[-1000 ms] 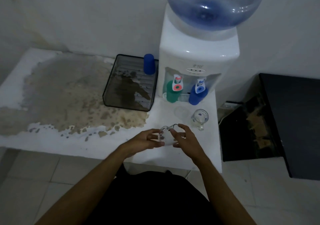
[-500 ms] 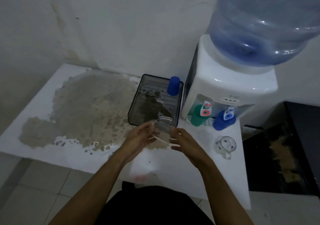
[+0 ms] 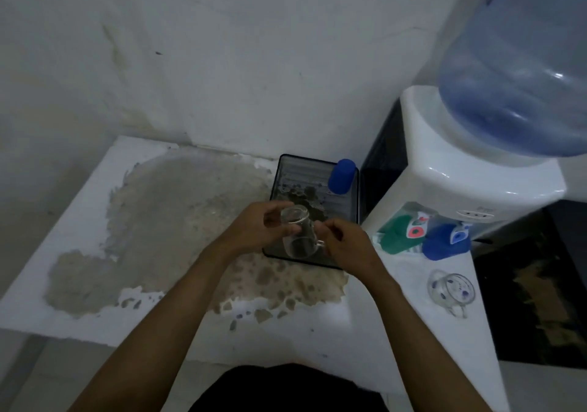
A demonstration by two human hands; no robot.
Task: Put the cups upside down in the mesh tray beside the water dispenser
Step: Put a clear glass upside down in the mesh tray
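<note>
A clear glass mug [image 3: 298, 234] hangs upside down over the near end of the black mesh tray [image 3: 317, 162]. My left hand [image 3: 257, 227] grips its upturned base, and my right hand [image 3: 346, 243] holds it by the handle side. A blue cup [image 3: 340, 176] stands upside down in the tray's far right corner. On the counter to the right a second clear glass mug [image 3: 451, 289] with blue dots lies on its side. The white water dispenser [image 3: 476, 176] stands just right of the tray.
A green cup [image 3: 397, 233] and a blue cup [image 3: 443, 245] sit under the dispenser's taps. The white counter [image 3: 79, 208] has a large patch of peeled, stained surface left of the tray. A dark cabinet [image 3: 546, 284] stands to the right, below counter level.
Both hands carried the glass mug from the counter's front up and over the tray's near end, and it now points base up. The view shifted left and closer.
</note>
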